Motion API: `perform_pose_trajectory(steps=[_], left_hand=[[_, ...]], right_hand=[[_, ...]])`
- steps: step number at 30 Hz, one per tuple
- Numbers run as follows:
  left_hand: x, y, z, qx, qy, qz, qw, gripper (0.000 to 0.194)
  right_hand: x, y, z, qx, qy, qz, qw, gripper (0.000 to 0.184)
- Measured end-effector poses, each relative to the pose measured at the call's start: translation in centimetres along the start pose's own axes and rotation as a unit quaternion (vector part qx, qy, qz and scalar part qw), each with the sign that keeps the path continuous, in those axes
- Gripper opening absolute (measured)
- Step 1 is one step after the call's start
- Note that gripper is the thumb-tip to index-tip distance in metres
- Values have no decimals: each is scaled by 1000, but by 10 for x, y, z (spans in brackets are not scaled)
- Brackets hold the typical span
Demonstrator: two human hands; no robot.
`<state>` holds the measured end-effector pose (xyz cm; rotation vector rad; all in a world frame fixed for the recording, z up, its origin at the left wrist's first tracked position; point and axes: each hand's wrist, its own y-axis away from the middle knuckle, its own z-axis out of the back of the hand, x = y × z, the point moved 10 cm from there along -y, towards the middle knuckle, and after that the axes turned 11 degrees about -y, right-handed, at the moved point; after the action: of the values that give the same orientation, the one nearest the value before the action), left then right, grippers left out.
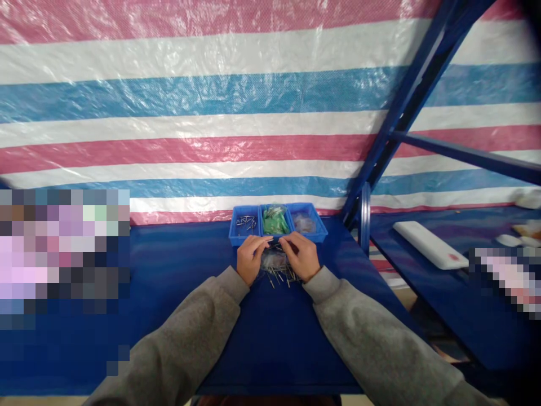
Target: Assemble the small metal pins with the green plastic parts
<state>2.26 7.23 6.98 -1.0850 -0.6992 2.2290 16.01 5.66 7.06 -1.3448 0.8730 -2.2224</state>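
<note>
My left hand (251,258) and my right hand (301,256) face each other just in front of a blue bin. The thumb and fingers of each are pinched together at the tips. Whatever lies between the fingertips is too small and too hidden to name. Below and between the hands, a loose pile of thin metal rods (279,276) lies on the table, with a clear plastic bag (274,259) among them. The hands partly cover this pile.
A blue bin (233,232) has three compartments: dark metal pieces (246,224) left, green plastic bags (275,220) in the middle, clear bags (303,223) right. It stands on the blue table (177,259). A blue metal frame (380,135) and a white box (429,243) are to the right.
</note>
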Motion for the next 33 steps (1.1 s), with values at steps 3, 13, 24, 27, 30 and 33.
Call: perform_pose_trajectory(steps=[3,13,24,27,30,33], left_hand=[[6,1,-4,11,21,31,999,27],[12,5,-13,43,56,74,995,23],[5,1,7,-33,5,34,999,19],[1,1,9,-43,-11,18,999,18],[-4,0,11,-48,-18,6,999,16],[-8,-7,21,-67,-39,-6,997,16]], right_hand=[[0,1,-1,3,-8,-1,1000,26],[8,3,-14,69,-41,10,997,23],[7,1,-4,28,-51,16,998,26],[7,2,-5,35,-58,13,998,25],[7,2,-5,37,-58,8,998,25],[4,0,-1,20,-48,0,999,25]])
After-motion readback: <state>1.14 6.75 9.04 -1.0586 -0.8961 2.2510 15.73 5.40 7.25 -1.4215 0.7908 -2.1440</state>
